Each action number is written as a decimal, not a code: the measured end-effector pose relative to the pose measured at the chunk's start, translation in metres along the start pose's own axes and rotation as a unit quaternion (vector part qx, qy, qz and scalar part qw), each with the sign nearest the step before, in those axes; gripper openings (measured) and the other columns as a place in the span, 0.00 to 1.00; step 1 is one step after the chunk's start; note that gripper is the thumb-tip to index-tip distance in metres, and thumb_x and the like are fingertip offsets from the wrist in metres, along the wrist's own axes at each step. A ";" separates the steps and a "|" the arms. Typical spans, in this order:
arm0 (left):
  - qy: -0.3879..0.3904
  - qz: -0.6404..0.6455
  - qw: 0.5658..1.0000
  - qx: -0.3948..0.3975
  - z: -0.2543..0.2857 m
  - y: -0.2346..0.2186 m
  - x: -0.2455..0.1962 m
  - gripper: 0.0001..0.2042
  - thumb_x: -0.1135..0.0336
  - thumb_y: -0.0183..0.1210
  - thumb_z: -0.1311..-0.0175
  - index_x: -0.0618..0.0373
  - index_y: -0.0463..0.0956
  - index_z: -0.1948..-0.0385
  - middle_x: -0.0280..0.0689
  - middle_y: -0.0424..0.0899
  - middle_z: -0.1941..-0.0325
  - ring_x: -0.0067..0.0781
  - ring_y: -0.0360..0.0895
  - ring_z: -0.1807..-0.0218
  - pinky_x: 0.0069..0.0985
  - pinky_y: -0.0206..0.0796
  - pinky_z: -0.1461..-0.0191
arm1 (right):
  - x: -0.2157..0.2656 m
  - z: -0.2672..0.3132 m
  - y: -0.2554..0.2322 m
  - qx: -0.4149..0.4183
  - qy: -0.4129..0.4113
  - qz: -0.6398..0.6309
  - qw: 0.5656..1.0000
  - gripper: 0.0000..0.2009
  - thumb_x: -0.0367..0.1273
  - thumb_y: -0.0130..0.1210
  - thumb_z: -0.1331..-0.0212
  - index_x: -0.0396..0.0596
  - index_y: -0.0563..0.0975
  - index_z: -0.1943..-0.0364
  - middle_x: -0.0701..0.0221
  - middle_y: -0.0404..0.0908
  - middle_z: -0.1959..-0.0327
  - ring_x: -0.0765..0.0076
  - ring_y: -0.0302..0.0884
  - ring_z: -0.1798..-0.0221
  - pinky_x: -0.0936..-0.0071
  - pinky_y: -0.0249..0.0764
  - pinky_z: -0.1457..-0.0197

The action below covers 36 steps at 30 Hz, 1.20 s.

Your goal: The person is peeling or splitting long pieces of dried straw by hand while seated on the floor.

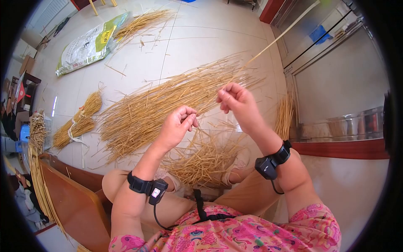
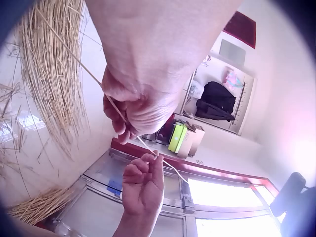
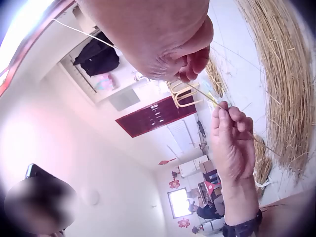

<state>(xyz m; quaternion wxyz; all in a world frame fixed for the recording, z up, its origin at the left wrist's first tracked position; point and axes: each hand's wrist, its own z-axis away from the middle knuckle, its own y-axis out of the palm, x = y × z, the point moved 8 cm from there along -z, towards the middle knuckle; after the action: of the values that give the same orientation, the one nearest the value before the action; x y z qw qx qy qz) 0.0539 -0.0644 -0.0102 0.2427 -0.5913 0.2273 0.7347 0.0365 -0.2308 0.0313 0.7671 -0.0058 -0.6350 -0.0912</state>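
Observation:
A single long straw stalk runs between my two hands. My left hand pinches it between thumb and fingertips, low over the straw. Up and to the right, my right hand holds the same stalk with curled fingers. In the head view its pale upper end rises past the right hand toward the metal door. Below the hands lies a wide layer of loose straw spread over the floor. A heap of short straw pieces sits between the feet.
A tied straw bundle lies at the left, and a printed bag with straw poking out is behind it. More straw leans by the metal door at right. Wooden furniture stands close by the left knee.

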 end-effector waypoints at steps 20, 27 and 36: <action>-0.007 0.030 0.998 -0.058 0.003 -0.007 -0.001 0.08 0.69 0.56 0.38 0.64 0.77 0.63 0.32 0.79 0.70 0.17 0.73 0.68 0.16 0.66 0.62 | -0.010 0.005 0.019 0.064 -0.004 0.044 0.997 0.07 0.31 0.46 0.35 0.43 0.73 0.64 0.74 0.76 0.74 0.84 0.70 0.73 0.85 0.68 0.70; 0.046 -0.009 0.995 -0.085 0.002 -0.011 -0.011 0.06 0.70 0.57 0.39 0.63 0.77 0.65 0.30 0.79 0.69 0.15 0.72 0.67 0.15 0.66 0.61 | -0.023 0.011 0.031 0.073 0.026 0.104 0.992 0.08 0.32 0.52 0.38 0.41 0.74 0.68 0.73 0.77 0.73 0.84 0.72 0.73 0.85 0.68 0.71; 0.108 -0.072 0.986 -0.105 0.004 -0.013 -0.016 0.04 0.70 0.59 0.41 0.59 0.78 0.68 0.29 0.79 0.72 0.14 0.71 0.71 0.15 0.64 0.66 | -0.023 0.012 0.037 0.057 0.008 0.055 0.997 0.04 0.28 0.52 0.39 0.42 0.72 0.67 0.74 0.77 0.73 0.83 0.72 0.73 0.85 0.68 0.71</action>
<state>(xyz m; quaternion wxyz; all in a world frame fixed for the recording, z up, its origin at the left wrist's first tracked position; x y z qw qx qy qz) 0.0621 -0.0532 0.0060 0.2055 -0.7042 0.1301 0.6671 0.0262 -0.1902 0.0155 0.7748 0.0034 -0.6320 -0.0129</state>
